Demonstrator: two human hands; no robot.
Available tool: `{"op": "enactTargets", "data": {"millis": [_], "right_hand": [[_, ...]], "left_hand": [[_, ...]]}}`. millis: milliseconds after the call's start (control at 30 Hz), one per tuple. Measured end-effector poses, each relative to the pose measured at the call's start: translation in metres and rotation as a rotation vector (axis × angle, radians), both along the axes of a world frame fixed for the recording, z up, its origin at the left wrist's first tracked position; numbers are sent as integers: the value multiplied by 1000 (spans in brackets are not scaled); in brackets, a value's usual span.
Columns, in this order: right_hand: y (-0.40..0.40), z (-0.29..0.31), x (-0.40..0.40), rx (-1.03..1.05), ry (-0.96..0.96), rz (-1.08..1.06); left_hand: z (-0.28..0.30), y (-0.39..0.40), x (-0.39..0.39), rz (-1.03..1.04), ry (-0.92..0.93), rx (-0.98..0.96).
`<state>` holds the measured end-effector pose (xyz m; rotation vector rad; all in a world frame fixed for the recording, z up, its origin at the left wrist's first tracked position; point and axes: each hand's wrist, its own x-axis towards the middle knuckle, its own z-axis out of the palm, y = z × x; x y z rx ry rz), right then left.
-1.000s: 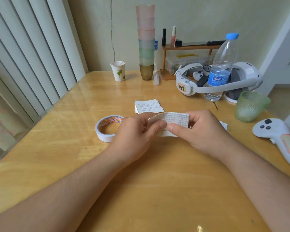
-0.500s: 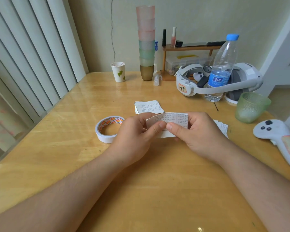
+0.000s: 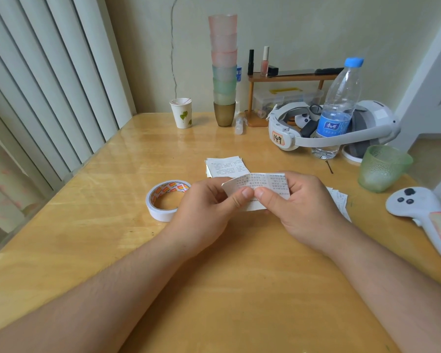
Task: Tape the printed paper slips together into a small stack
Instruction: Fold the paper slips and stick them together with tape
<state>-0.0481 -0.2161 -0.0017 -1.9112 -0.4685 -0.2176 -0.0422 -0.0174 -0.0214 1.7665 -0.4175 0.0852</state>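
White tape roll [image 3: 166,201] beside hands [image 3: 250,207]

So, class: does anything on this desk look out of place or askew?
Only the tall tower of frosted pink and green plastic cups by the wall: it leans slightly. The curved printed slip is just held in both hands.

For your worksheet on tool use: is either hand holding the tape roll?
No: the tape roll lies on the table beside the left hand.
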Motion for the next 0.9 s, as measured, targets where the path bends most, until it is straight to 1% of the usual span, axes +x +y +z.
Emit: {"op": "enactTargets", "data": {"millis": [100,167,267,333,400,467,533,600,667,700,767,833,900], "right_hand": [[-1,-1,0,5,0,8],[-1,-1,1,23,26,26],[-3,-2,1,-38,93,59],[-6,0,2,-55,68,50],[-10,3,3,-62,29,41],[-14,6,3,-166,-37,64],[-15,10,0,-298,-102,101],[-15,10,0,-364,-155,111],[-13,10,0,-343,-215,74],[-12,9,1,-298,-234,47],[-9,6,2,-145,-198,9],[-3,5,2,40,-111,5],[2,3,1,164,-38,-2]], "left_hand": [[3,-2,-3,-34,6,-21],[2,0,-2,-66,5,7],[2,3,-1,-55,-46,85],[3,5,-3,-5,-139,214],[5,6,-5,29,-313,411],[6,7,-6,20,-446,559],[5,7,-6,14,-485,592],[5,7,-7,42,-519,593],[6,7,-8,99,-513,541],[6,6,-9,133,-465,469],[8,3,-10,144,-292,261],[12,-4,-12,60,-74,8],[13,-9,-13,-31,103,-224]]}}
